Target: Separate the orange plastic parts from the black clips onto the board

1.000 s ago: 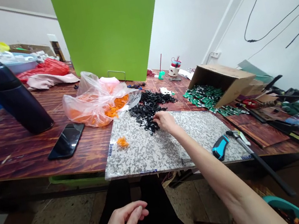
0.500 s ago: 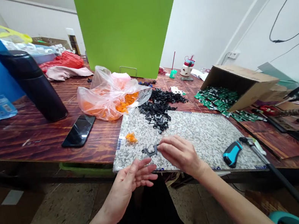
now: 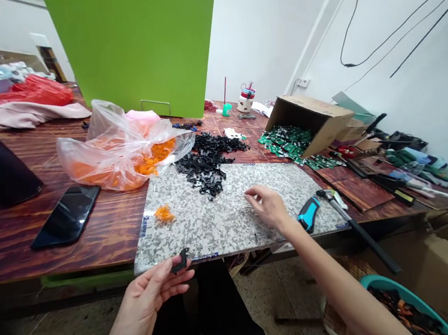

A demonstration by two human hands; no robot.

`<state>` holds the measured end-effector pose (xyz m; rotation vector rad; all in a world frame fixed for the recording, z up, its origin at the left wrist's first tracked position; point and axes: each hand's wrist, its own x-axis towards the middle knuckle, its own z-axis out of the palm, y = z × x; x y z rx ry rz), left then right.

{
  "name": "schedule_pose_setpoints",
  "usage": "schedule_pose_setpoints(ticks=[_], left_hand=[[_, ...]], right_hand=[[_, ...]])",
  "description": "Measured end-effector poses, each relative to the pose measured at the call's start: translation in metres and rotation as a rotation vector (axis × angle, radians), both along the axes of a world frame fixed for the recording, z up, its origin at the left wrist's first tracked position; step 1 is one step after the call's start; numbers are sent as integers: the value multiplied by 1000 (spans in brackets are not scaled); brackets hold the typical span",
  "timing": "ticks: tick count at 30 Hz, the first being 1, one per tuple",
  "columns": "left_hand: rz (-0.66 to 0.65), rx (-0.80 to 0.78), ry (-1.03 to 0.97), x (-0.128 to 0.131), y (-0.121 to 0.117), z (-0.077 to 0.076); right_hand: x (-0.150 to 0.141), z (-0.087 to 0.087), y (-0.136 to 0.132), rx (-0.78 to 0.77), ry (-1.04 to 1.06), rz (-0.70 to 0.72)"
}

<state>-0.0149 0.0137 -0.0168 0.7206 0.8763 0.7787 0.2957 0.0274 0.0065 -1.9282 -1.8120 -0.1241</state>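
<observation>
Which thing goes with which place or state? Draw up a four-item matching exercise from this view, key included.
Column one:
1. Left hand
2. Black phone
3. Cardboard box
4. Small orange pile

Column two:
A. On the wooden tabletop, beside the plastic bag
B. On the speckled board
C. Holding a black piece
D. Open, with green pieces spilling out

Right pairs: 1-C, 2-A, 3-D, 4-B
</observation>
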Motion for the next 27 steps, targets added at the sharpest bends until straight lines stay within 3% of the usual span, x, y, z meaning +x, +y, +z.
schedule_pose_setpoints(ticks=[4, 8, 15, 18, 21, 24, 27], left_hand=[[-33, -13, -14, -2, -2, -1], [-26, -32, -54, 3, -4, 2], [-14, -50, -82, 7, -8, 13], [14, -54, -86, 8, -11, 14], [69, -35, -99, 10, -14, 13], [97, 15, -121, 11, -17, 11], [69, 61, -149, 12, -20, 12]], right_hand=[[30, 2, 2, -150, -7, -134], [30, 3, 1, -267, -30, -161], [13, 17, 3, -216, -50, -159], [-17, 25, -8, -122, 21, -110], [-69, 28, -31, 7, 241, 109], [-123, 22, -54, 31, 437, 331], [-154, 11, -65, 42, 525, 423]])
